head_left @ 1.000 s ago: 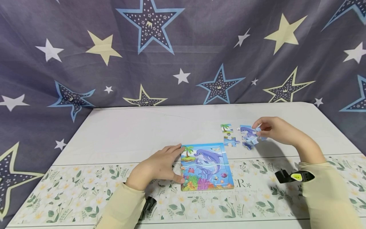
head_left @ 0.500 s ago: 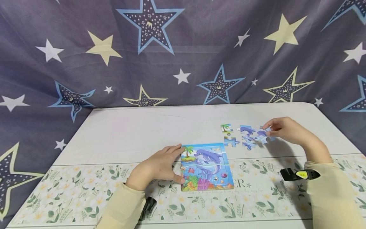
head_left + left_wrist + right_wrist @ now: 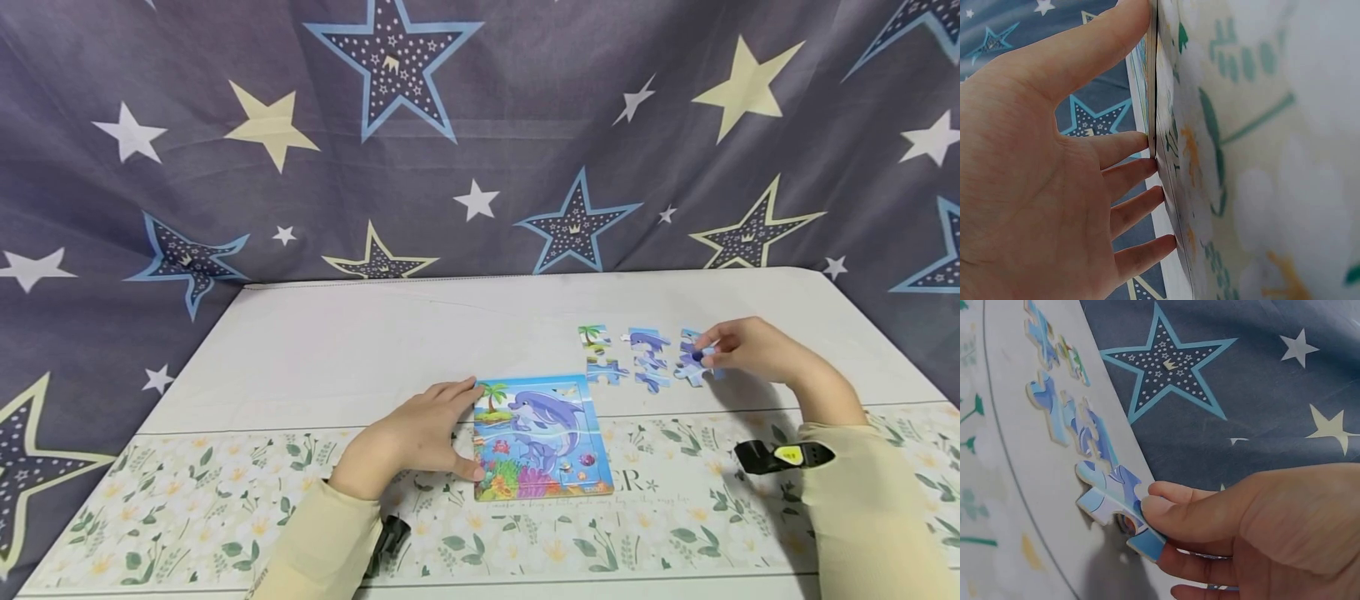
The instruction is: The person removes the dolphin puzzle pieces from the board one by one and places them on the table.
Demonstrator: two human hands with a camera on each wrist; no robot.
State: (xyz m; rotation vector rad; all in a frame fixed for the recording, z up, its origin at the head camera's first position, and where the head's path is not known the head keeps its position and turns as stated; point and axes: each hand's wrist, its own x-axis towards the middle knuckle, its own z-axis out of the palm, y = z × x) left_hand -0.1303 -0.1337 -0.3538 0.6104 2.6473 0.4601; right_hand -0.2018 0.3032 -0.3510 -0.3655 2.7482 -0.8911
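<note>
In the head view, the right hand is pinching a piece at its right side, thumb and fingertips closing narrowly on it — whether it is one piece or several joined is not showing clearly. The dolphin pieces are lying just to its left across a slim gap, and the palm piece and sea piece are lying farther left on the desk. That sideways gap is probably mattering most here: the held piece is pointing its free side toward the dolphin pieces, and the right hand is being the nearer one. The puzzle is lying flat, leftward and closer to the person; the left hand is resting along its left edge, fingers spreading wide and gripping nothing

In the left wrist view, the thumb and index finger are reaching the puzzle's edge, which is showing nearly side-on, while the other fingers are extending toward the desk

In the right wrist view, the held piece is slanting from upper left down toward the fingers, with the dolphin pieces lining up beyond its far end — whether its lower side is touching the desk, I am not able to tell
</note>
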